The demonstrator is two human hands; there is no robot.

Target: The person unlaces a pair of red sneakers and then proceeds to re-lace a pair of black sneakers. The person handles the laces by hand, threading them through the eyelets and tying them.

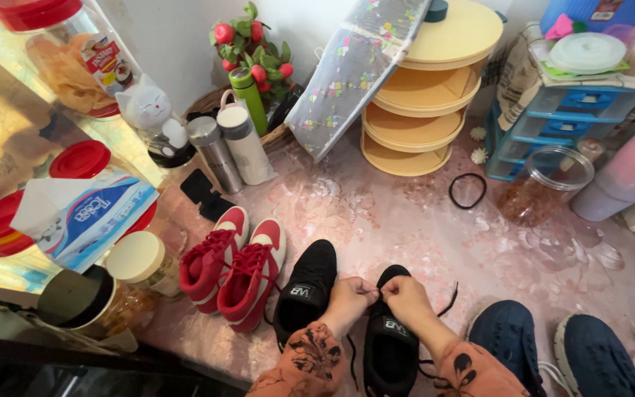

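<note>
In the head view, both hands meet at lower centre of the frame over a pair of black sneakers standing on a pink, plastic-covered floor [406, 220]. The left hand [349, 296] and the right hand [406, 296] each pinch the black lace [446, 303] at the top of the right-hand black sneaker [391, 345], fingertips pressed close together so the lace is held taut above the tongue; loose ends trail to the right and downward. The other black sneaker [307, 290] stands just beside it on the left, touching or nearly so.

Left of these, a pair of red-and-white sneakers [235, 268] stands side by side, toes toward the wall. At lower right, two dark blue shoes [553, 353] enter the frame.

Further up, a black hair tie [467, 190] lies on the floor near a clear jar [545, 184]. A yellow tiered shelf [424, 110] leans at upper centre, with two steel flasks [229, 151] at its left. A tissue pack [86, 213] rests on red-lidded jars at the left edge.
</note>
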